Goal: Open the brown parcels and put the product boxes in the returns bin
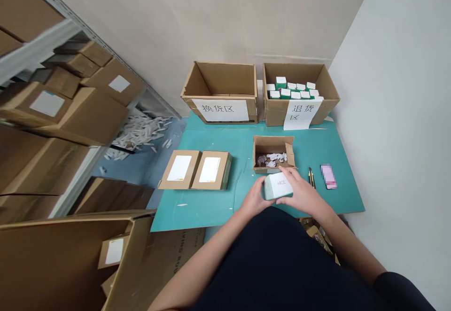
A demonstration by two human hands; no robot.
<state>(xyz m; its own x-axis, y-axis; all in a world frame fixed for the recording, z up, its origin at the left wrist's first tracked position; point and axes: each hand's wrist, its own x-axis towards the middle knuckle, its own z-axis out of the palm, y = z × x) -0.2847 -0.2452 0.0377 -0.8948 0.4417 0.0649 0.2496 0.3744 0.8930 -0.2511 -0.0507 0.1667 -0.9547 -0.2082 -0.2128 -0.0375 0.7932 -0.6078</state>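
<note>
Both my hands hold a small white and pale green box (pixel 278 185) with red print on its top, just above the near edge of the teal table mat (pixel 225 203). My left hand (pixel 254 197) grips its left side. My right hand (pixel 299 190) wraps its right side, fingers over the top edge. Right behind the box sits a small open cardboard carton (pixel 273 153) with crumpled white paper inside.
Two flat brown parcels (pixel 195 170) with white labels lie left on the mat. At the back stand an empty labelled carton (pixel 221 91) and a labelled carton (pixel 299 92) with several green and white boxes. A utility knife (pixel 311 176) and a pink item (pixel 329 175) lie right. Shelves with cartons stand left.
</note>
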